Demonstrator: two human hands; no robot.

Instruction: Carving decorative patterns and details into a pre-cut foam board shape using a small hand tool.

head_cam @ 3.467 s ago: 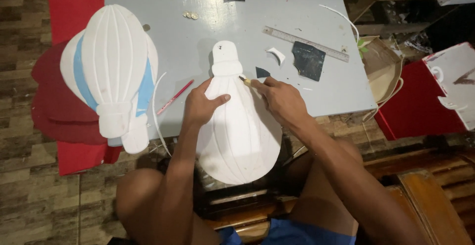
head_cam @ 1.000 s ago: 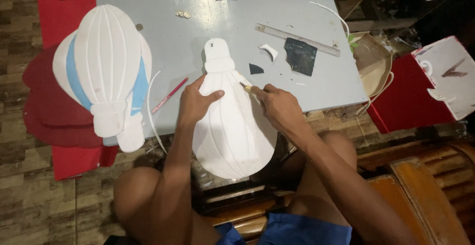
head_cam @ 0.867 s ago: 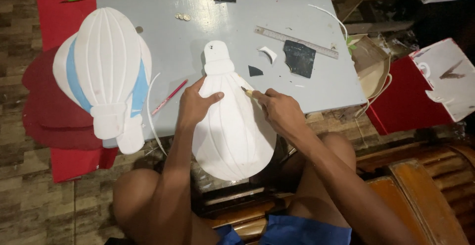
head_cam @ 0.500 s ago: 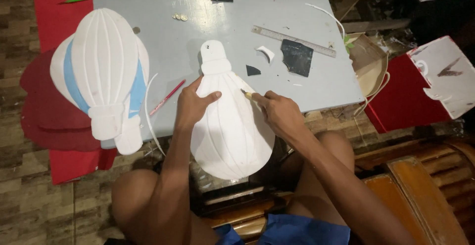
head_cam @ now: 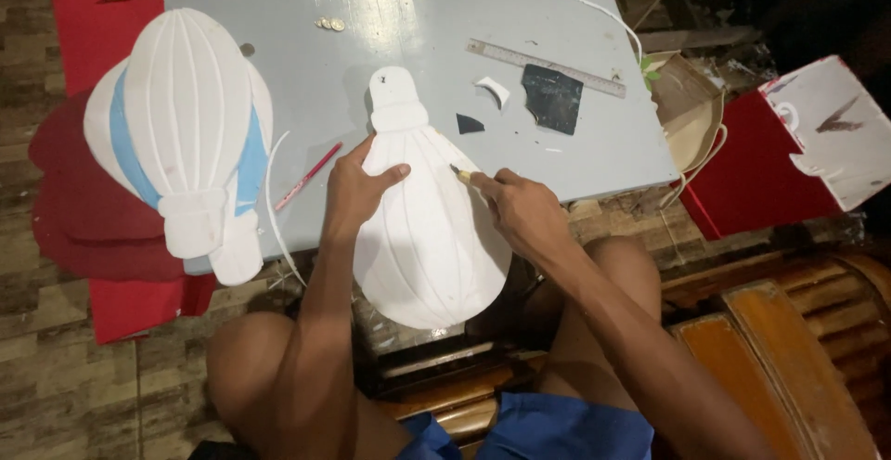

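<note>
Cutout (head_cam: 422, 228) shifted left, neck pointing away

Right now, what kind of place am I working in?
Likely a small craft workshop: a grey work board holding a white balloon-shaped foam cutout, a metal ruler, offcuts, and a stack of finished cutouts.

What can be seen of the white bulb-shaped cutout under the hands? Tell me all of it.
The white bulb-shaped cutout is a flat sheet that looks like foam or card, with a small rounded cap at the far end, a neck, and a wide round body scored with curved lengthwise lines. It lies flat on the grey board, its wide end overhanging the near edge. The left hand presses on its left side; the right hand holds a small blade tool to its right edge.
</note>
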